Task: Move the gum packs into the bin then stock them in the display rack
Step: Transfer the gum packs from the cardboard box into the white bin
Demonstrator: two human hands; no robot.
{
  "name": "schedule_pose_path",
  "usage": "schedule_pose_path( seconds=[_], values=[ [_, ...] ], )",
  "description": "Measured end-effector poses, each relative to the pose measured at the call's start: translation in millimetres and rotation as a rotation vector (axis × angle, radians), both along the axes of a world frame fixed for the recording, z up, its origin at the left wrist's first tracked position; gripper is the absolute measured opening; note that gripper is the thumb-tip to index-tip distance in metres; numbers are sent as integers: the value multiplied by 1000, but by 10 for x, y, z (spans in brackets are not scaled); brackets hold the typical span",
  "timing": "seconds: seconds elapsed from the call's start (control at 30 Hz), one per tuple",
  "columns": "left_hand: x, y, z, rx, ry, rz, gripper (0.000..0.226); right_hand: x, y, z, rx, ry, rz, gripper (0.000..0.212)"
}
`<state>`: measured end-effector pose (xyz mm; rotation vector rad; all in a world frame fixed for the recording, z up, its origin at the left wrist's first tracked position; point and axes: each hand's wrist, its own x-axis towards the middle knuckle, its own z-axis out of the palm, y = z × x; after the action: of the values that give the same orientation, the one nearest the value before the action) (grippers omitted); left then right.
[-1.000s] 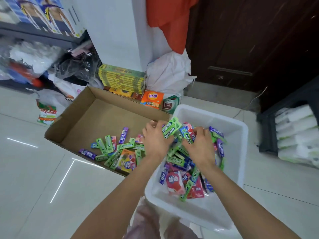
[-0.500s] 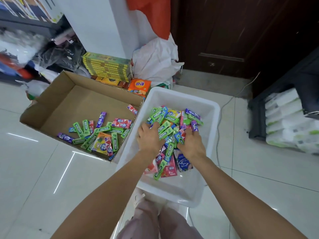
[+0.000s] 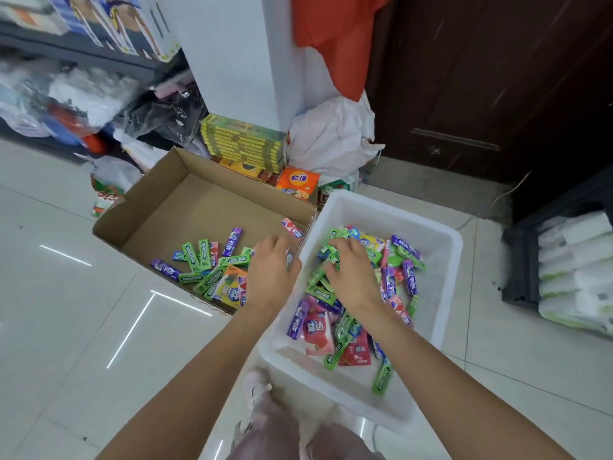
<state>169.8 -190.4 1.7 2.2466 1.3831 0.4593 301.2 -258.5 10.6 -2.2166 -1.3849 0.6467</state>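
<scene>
A brown cardboard box lies open on the tiled floor, with several green, purple and red gum packs in its near right part. Touching its right side is a white plastic bin holding a heap of gum packs. My left hand hovers palm down over the box's right end, just left of the bin wall, its fingers loosely bent above the packs there. Over the bin, my right hand rests with spread fingers on top of the heap.
Behind the box stand a stack of yellow-green cartons, an orange packet and a white sack. A dark door is at back right. A black crate of white rolls sits right. Cluttered shelves fill the left.
Both hands let their packs fall into the bin. My left hand has since moved left out of the bin to the box; my right hand stays on the heap.
</scene>
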Motion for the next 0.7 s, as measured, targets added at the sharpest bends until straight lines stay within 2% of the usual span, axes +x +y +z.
schedule_pose_path(
  seconds=[0.13, 0.27, 0.4, 0.5, 0.6, 0.7],
  values=[
    [-556, 448, -69, -3, 80, 68, 26, -390, 427, 58, 26, 21, 99, 38],
    [-1135, 939, -239, -110, 208, 73, 32, -826, 897, -8, -35, 14, 188, 43],
    [-1571, 1417, -424, -309, 341, -29, 47, -1185, 1285, -240, -190, 33, 237, 56],
    [-1773, 1720, -540, -376, 464, -127, 62, -1355, 1441, -492, -360, 34, 294, 66],
    [-1870, 1922, -663, -429, 512, -216, 72, -1464, 1481, -675, -494, -9, 366, 63],
    [-1851, 2007, -749, -414, 522, -269, 74, -1514, 1514, -776, -502, -102, 379, 60]
  ],
)
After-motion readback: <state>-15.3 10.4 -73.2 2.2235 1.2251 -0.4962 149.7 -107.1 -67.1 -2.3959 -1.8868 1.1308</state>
